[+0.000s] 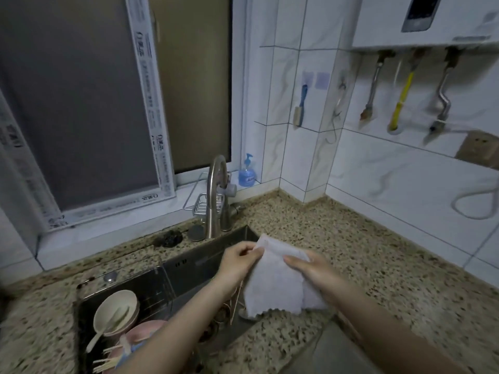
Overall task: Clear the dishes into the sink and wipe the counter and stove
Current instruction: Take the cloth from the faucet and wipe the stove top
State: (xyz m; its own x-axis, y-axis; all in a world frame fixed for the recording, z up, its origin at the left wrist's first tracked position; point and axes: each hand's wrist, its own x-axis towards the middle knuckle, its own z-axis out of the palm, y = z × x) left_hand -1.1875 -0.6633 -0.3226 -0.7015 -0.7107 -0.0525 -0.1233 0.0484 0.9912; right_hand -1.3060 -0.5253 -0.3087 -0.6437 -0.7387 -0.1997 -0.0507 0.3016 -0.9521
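Both hands hold a white square cleaning cloth [272, 279] above the right end of the dark stainless-steel sink [197, 261]. The left hand [239, 261] pinches the cloth's upper left corner between thumb and fingers. The right hand [310, 267] grasps its upper right edge, fingers curled over the fabric. The cloth hangs down, its scalloped lower hem over the basin's front rim. In the sink's left section lie a cream round bowl [116, 311] with a cream plastic spoon [108, 327] resting in it, a pink bowl [145, 330] just beside, and pale chopsticks [106, 364]. The speckled granite counter [351, 255] surrounds the sink. A curved steel faucet [214, 195] stands behind the basin, a blue soap pump bottle [247, 172] on the sill.
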